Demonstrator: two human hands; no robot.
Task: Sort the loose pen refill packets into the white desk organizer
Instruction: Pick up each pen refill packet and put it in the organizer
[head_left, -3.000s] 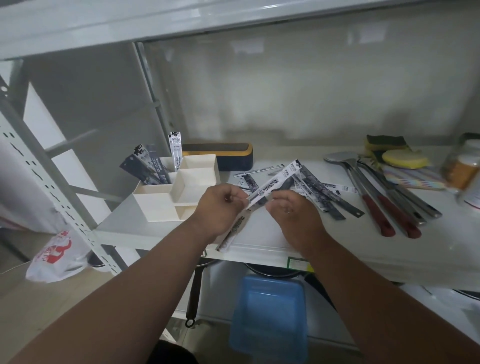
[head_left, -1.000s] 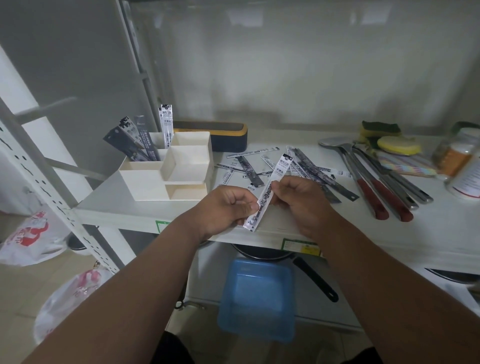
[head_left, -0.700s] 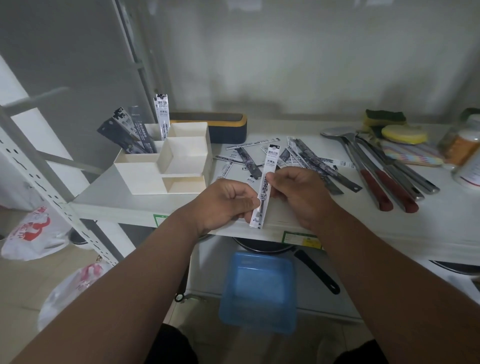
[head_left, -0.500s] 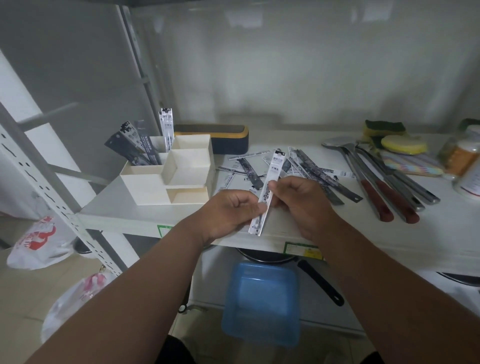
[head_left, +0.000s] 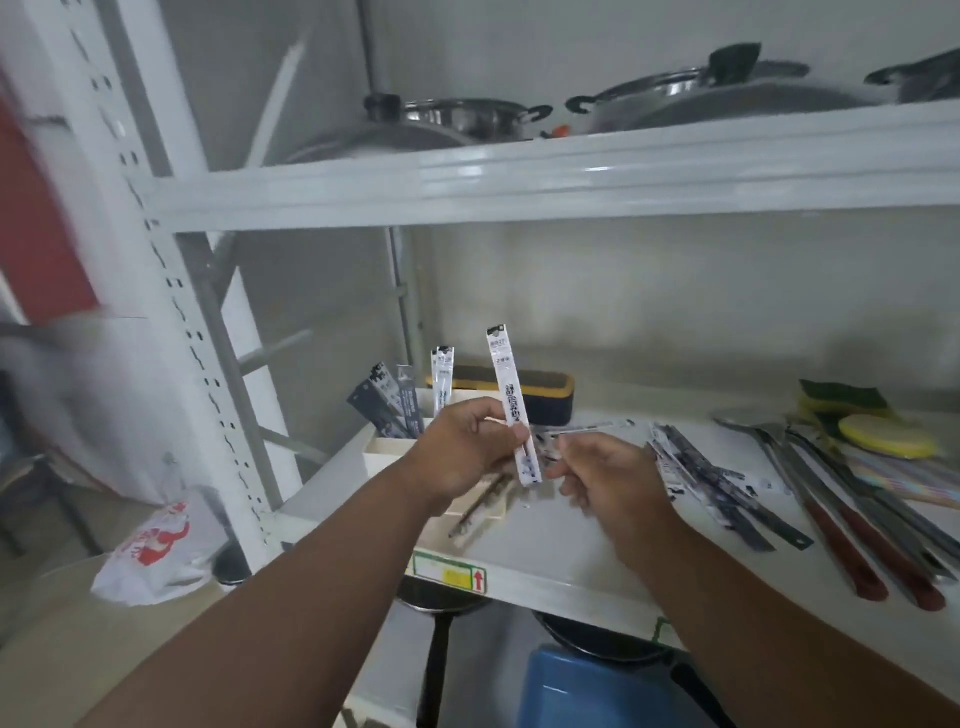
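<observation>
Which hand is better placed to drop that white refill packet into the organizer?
Left. The left hand already pinches the white packet upright, right over the white organizer. The right hand sits off to the side, holding nothing that I can see.

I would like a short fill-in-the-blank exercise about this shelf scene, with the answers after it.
1. The white refill packet is held upright by the ____ hand.
2. The right hand hovers just ____ of that packet.
3. The pots stand on the shelf ____ the organizer.
4. The loose packets lie between the hands and the red-handled ____.

Answers: left; right; above; utensils
</observation>
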